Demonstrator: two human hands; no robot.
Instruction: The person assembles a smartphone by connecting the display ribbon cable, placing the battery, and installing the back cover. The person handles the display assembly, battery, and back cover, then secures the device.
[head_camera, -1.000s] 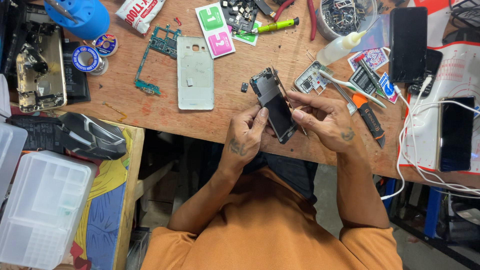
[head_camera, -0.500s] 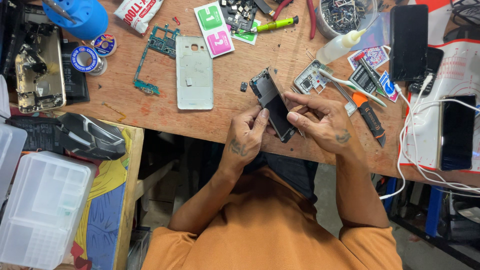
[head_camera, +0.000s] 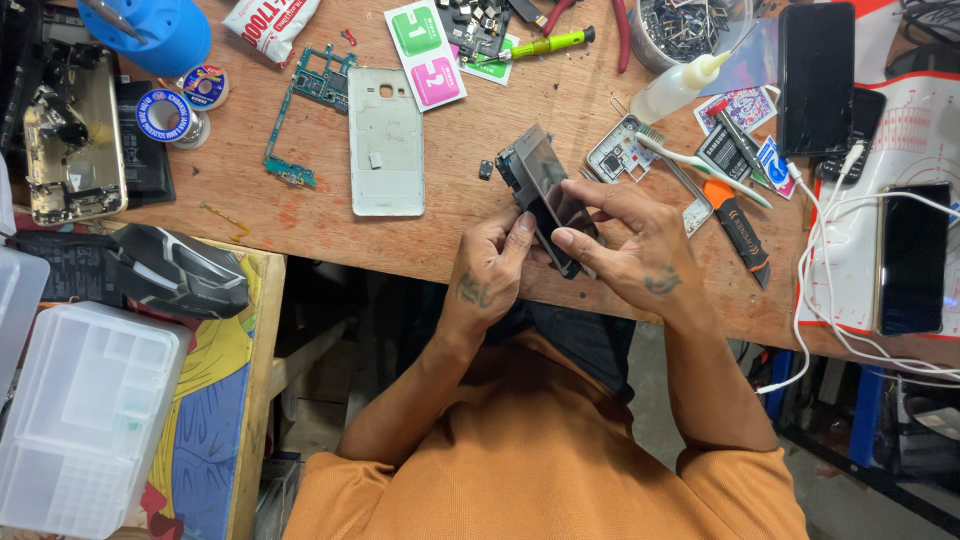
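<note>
— Since a moment ago, both hands have tilted the dark glossy phone screen assembly (head_camera: 548, 200) more upright over the worn wooden tabletop (head_camera: 300, 215).
— Grip?
— Left hand (head_camera: 487, 275) and right hand (head_camera: 635, 250) pinch its edges. One white plastic back cover (head_camera: 385, 140) lies nearby; one clear tub (head_camera: 690, 25) holds small metal parts.

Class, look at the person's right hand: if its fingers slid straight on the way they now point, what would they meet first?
The right hand points left across the phone it holds. Going straight on, its fingers would most likely first meet the left hand, whose thumb presses the phone's other edge. Depth is unclear, so this is a judgement.
</note>
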